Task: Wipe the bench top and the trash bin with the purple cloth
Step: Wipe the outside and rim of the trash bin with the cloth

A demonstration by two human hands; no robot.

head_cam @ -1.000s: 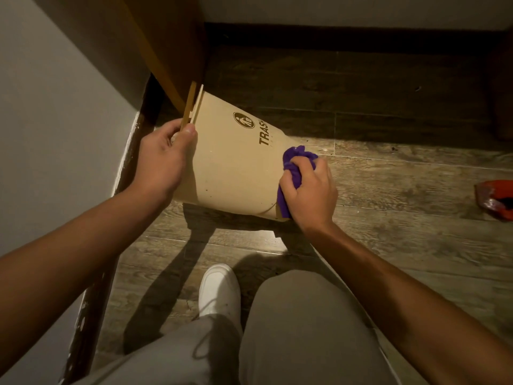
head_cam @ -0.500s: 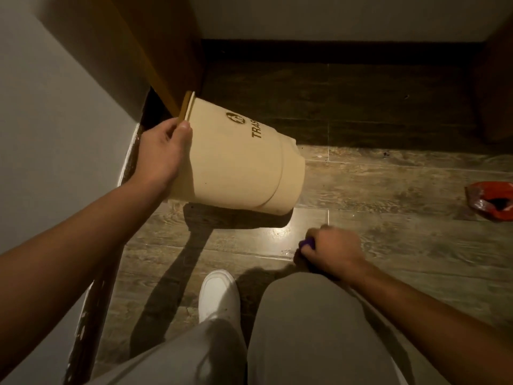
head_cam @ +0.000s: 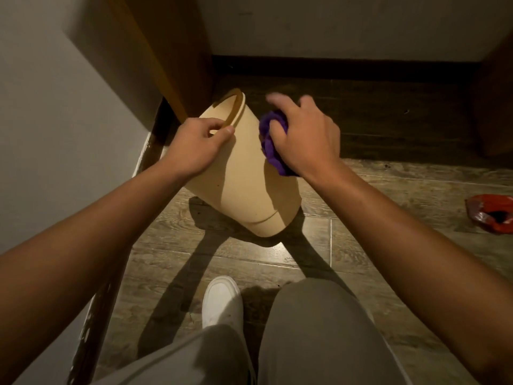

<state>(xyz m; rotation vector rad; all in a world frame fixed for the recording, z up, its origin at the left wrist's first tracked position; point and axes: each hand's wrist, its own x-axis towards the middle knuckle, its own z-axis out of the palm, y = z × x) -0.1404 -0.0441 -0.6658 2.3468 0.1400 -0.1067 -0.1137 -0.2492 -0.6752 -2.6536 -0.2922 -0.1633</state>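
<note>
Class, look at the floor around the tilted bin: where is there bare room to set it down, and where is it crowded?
Bare floor lies between the trash bin and the red wrapper. Another patch runs under the bin toward the white shoe. The left is crowded: wall, wooden panel.

The right hand [head_cam: 304, 137] covers most of the cloth [head_cam: 268, 140]; its fingertips [head_cam: 274, 98] blur. The frame's edge cuts the red wrapper [head_cam: 491, 215].

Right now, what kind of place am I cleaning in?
Probably a narrow indoor corner of a home or small room: wood-look plank floor, plain white wall with dark baseboard, and wooden furniture beside the tilted beige trash bin.
</note>
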